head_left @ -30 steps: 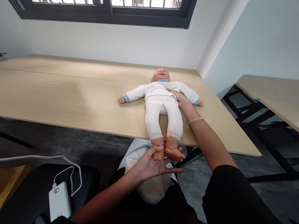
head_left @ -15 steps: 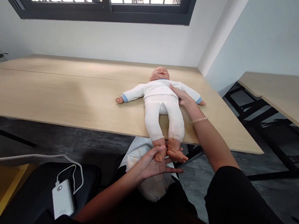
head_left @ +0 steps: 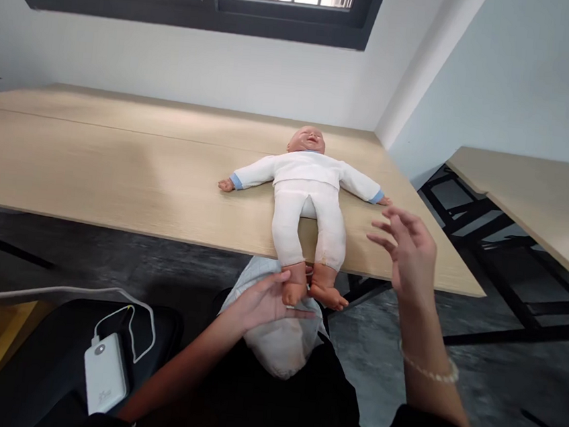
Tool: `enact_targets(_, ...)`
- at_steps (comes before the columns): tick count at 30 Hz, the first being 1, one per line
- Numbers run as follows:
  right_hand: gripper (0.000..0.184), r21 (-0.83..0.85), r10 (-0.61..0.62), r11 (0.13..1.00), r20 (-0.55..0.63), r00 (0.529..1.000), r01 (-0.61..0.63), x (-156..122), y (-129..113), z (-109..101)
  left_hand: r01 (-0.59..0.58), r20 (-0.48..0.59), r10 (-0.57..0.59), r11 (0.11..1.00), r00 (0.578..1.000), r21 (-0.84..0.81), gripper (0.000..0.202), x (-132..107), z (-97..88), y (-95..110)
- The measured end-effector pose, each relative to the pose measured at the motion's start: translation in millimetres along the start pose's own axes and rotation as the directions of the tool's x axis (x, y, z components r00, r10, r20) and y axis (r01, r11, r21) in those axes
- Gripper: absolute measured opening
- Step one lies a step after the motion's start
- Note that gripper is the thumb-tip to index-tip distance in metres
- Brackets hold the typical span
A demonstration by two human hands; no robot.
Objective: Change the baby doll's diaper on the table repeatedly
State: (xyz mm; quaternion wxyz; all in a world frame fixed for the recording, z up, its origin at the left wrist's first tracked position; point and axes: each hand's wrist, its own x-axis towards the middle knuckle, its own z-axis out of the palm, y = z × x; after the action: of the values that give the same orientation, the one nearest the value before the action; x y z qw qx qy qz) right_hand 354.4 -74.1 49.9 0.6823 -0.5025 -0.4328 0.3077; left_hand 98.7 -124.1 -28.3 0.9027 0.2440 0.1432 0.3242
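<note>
Wht wall (head_left: 202, 70) w/ dk-framed window (head_left: 208, 1) stands behind lt wood tbl (head_left: 118, 176), gry flr (head_left: 369, 354) below.

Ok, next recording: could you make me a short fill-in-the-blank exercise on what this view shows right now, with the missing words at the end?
1. The doll lies on its ____ on the table.
2. The person's ____ hand is by the doll's feet.
3. The doll's sleeves end in ____ cuffs.
4. The person wears a beaded bracelet on the ____ arm.

Missing words: back; left; blue; right.
</note>
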Motion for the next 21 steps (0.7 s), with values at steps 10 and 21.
enact_targets(10,0.042,-0.384,0.040,0.921,-0.048,0.998,-0.056,-99,25,-73,0.026,-0.146,-0.015,0.997,0.989,0.073,0.053,-28,-17.1,18)
enact_targets(21,0.057,-0.286,0.304,0.931,0.252,0.919,-0.229,-162,122,-18,-0.019,0.011,0.091,0.092,0.996,0.996,0.051,-86,-44.3,17)
